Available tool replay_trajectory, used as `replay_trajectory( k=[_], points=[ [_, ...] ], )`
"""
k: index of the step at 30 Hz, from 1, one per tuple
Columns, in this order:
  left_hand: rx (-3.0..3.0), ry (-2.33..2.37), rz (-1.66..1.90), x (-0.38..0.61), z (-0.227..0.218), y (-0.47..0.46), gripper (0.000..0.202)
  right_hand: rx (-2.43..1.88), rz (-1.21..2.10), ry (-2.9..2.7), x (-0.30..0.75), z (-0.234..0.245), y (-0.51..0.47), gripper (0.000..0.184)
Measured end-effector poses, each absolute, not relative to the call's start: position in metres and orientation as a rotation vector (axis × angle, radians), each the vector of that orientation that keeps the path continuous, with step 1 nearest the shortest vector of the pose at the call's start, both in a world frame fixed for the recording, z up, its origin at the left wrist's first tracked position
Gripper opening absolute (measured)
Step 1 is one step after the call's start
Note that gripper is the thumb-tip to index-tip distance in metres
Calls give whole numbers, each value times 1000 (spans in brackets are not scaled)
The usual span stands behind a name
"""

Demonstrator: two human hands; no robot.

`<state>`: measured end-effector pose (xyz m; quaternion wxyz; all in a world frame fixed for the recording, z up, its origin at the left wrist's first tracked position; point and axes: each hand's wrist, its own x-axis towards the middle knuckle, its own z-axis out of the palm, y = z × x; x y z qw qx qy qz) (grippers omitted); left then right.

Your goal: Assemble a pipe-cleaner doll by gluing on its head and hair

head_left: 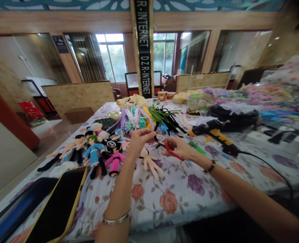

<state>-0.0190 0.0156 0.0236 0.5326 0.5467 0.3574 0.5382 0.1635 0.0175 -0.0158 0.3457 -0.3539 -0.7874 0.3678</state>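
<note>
My left hand (138,139) is raised above the table and pinches a thin dark pipe cleaner (155,129) at its fingertips. My right hand (177,147) sits close beside it, holding a red-handled tool (174,154) and touching the same strand. Just below the hands lies a skin-coloured pipe-cleaner figure (150,163). A pile of coloured pipe cleaners (149,118) lies just beyond the hands.
Several small dolls (96,148) lie at the left on the floral tablecloth (179,195). A yellow-and-black glue gun (215,132) with a cord rests at the right. A dark phone (59,207) lies at the near left edge. More craft material is heaped at the far right.
</note>
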Motion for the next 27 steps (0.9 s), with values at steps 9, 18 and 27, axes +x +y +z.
replay_trajectory(
  k=[9,18,27],
  points=[
    [1232,861,1401,-19,26,15,31,-891,766,-2182,171,-14,21,41],
    [1198,816,1423,-20,24,17,30,-881,897,-2037,171,-15,24,43],
    [1217,889,1407,-20,24,16,33,-948,890,-2040,168,-16,23,42]
  ],
)
